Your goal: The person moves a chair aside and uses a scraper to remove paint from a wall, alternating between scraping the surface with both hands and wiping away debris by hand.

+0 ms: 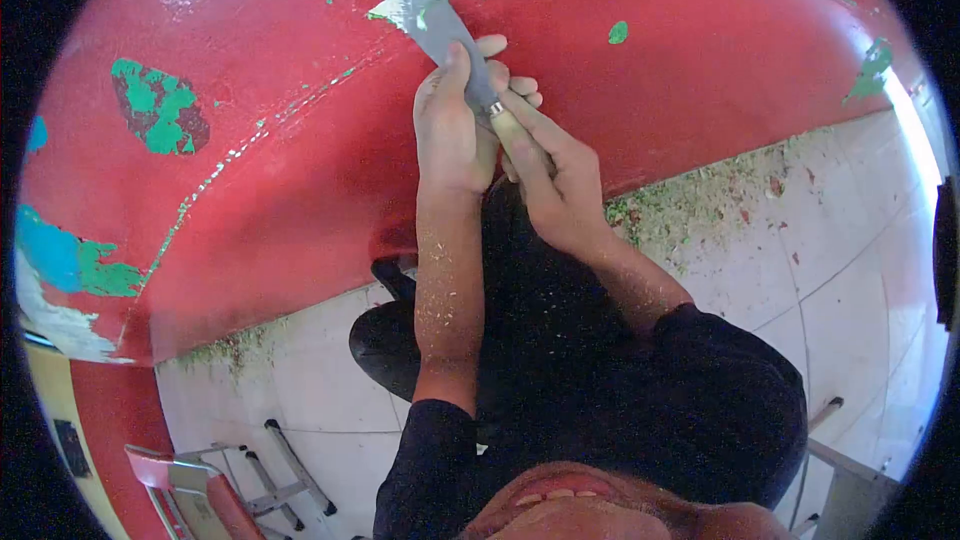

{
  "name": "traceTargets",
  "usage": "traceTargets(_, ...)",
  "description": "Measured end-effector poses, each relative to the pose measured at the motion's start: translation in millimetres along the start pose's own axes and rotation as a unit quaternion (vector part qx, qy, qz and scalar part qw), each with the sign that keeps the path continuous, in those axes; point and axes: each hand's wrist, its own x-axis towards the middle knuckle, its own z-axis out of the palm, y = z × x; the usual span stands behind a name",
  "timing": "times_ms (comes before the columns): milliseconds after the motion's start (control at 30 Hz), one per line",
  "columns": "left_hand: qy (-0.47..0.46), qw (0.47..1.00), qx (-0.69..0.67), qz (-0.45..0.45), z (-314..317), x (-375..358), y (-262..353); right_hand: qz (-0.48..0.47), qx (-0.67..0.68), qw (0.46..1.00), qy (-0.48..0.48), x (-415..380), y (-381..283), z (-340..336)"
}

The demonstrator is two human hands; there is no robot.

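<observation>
A scraper with a grey metal blade and a pale handle lies across both hands. My right hand is wrapped round its handle. My left hand grips the blade, thumb on top and fingers behind it. The blade's far end meets a bare, pale patch edged with green on the red painted surface. Small light flakes stick to both forearms.
Green patches and a blue patch mark the red surface. Paint flakes litter the white tiled floor along its base. A folding metal frame stands at lower left, and another metal object at lower right.
</observation>
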Motion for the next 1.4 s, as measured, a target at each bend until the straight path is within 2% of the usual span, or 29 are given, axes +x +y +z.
traceTargets(33, -0.007, 0.999, -0.038, -0.012, 0.6, 2.0, -1.9, 0.013, 0.011, 1.0, 0.013, 4.0, 1.1, -0.4)
traceTargets(133, -0.067, 0.984, -0.164, 0.008, -2.8, 12.1, 12.0, -0.153, -0.053, 0.985, 0.055, 20.9, 11.4, 13.9)
traceTargets(167, -0.01, 0.993, -0.114, 0.013, 3.0, 6.5, 10.8, -0.125, -0.079, 0.988, 0.037, 15.3, 4.9, 7.4)
traceTargets(267, 0.078, 0.994, 0.062, 0.033, 15.9, 11.4, 7.3, -0.176, -0.02, 0.981, 0.082, 25.6, 0.2, 11.6)
traceTargets(300, 0.072, 0.994, 0.048, 0.061, 18.7, 14.8, 14.3, -0.162, -0.049, 0.983, 0.069, 29.2, -5.9, 11.7)
traceTargets(433, 0.003, 0.994, -0.112, -0.004, 12.7, 4.3, 17.5, -0.129, -0.087, 0.987, 0.041, 17.0, -23.2, 3.0)
traceTargets(567, 0.021, 0.997, -0.071, 0.006, 15.7, 6.8, 20.9, -0.15, -0.139, 0.978, 0.044, 20.6, -15.0, 1.0)
traceTargets(667, 0.113, 0.991, 0.072, 0.001, 28.0, -4.5, 12.7, -0.174, -0.103, 0.976, 0.08, 20.0, -6.0, 11.6)
traceTargets(700, 0.068, 0.998, -0.005, -0.018, 17.3, 3.4, 13.3, -0.201, -0.091, 0.97, 0.099, 28.0, -6.9, 15.1)
traceTargets(733, 0.043, 0.998, 0.026, 0.042, 13.1, 11.8, 21.6, -0.212, -0.083, 0.967, 0.116, 26.5, -5.7, 17.1)
traceTargets(767, 0.022, 0.994, 0.063, 0.089, 8.6, 19.8, 33.9, -0.199, -0.111, 0.969, 0.092, 24.8, -9.3, 19.7)
traceTargets(800, 0.005, 0.976, 0.175, 0.131, 10.5, 15.4, 35.2, -0.2, -0.141, 0.968, 0.064, 35.8, -18.7, 17.9)
traceTargets(833, -0.002, 0.941, 0.289, 0.178, 12.1, 10.4, 36.5, -0.202, -0.171, 0.964, 0.031, 43.1, -26.5, 17.8)
traceTargets(867, 0.001, 0.894, 0.387, 0.227, 13.9, 5.2, 37.9, -0.191, -0.147, 0.969, 0.058, 33.3, -23.9, 18.7)
traceTargets(900, 0.047, 0.971, 0.21, 0.1, 11.2, 2.1, 17.8, -0.189, -0.124, 0.97, 0.084, 17.6, -13.2, 16.5)
traceTargets(933, 0.087, 0.996, 0.021, -0.029, 10.1, 2.0, 7.6, -0.189, -0.097, 0.971, 0.107, 10.4, -1.8, 15.9)
traceTargets(967, 0.086, 0.996, 0.026, -0.015, 13.1, 3.8, 9.3, -0.185, -0.108, 0.972, 0.092, 13.4, 6.8, 16.3)
traceTargets(1067, 0.014, 0.997, 0.035, 0.068, 24.4, 22.0, 46.0, -0.128, -0.124, 0.983, 0.034, 34.0, -35.8, 16.0)
traceTargets(1100, -0.027, 0.998, -0.015, 0.058, 22.3, 29.2, 50.8, -0.162, -0.136, 0.976, 0.052, 37.7, -35.3, 18.8)
traceTargets(1200, 0.047, 0.994, 0.102, -0.004, 24.8, 1.4, 27.0, -0.203, -0.058, 0.971, 0.11, 22.8, -9.8, 20.6)
traceTargets(1233, 0.054, 0.995, 0.08, 0.007, 23.1, 1.7, 22.6, -0.201, -0.051, 0.972, 0.112, 19.4, -4.0, 18.6)
traceTargets(1300, 0.058, 0.997, 0.057, 0.009, 21.4, 7.2, 17.0, -0.133, -0.097, 0.982, 0.089, 15.7, 0.0, 12.6)
traceTargets(1400, 0.076, 0.997, 0.001, -0.009, 22.3, 10.3, 23.1, -0.135, -0.101, 0.982, 0.085, 12.9, -8.3, 14.3)
